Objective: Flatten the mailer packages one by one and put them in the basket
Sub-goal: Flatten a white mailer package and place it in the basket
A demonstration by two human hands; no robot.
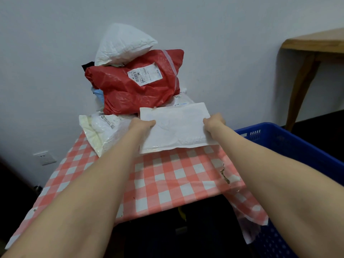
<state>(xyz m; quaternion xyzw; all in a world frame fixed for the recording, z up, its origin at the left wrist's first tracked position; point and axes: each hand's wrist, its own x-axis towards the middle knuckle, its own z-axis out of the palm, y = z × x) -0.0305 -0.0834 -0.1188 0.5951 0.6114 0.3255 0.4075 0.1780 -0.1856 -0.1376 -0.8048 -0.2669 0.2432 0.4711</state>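
"White padded mailer [175, 127]: what's hidden?"
"Most of the fingers. Left hand [141, 124] and right hand [214, 122] each pinch a short edge, thumb on top, the other fingers tucked underneath. Can't tell if its near edge touches the counter [167, 175] or hangs just over it."
"Anything cut off?"
"Blue basket [290, 144] at right. One corner and a slotted wall show, the rest is behind the right forearm or out of frame. Can't make out its inside. Packages under the red mailer [134, 94] are mostly buried. Print on its label [144, 74] is too small to read."
"Mailer's look?"
"Rectangular, fairly flat, faint bubble texture, flat sealed border, light creases. Held in front of the pile, tilted toward the camera, left of the basket."
"Materials?"
"Red one is crinkly glossy plastic, puffed, with a pale tape strip. Puffy white mailer [122, 43] on top, wrinkled. Clear bag [98, 133] with cream contents lies on the counter, left. Counter cloth is pink-and-white check, torn near the right edge."
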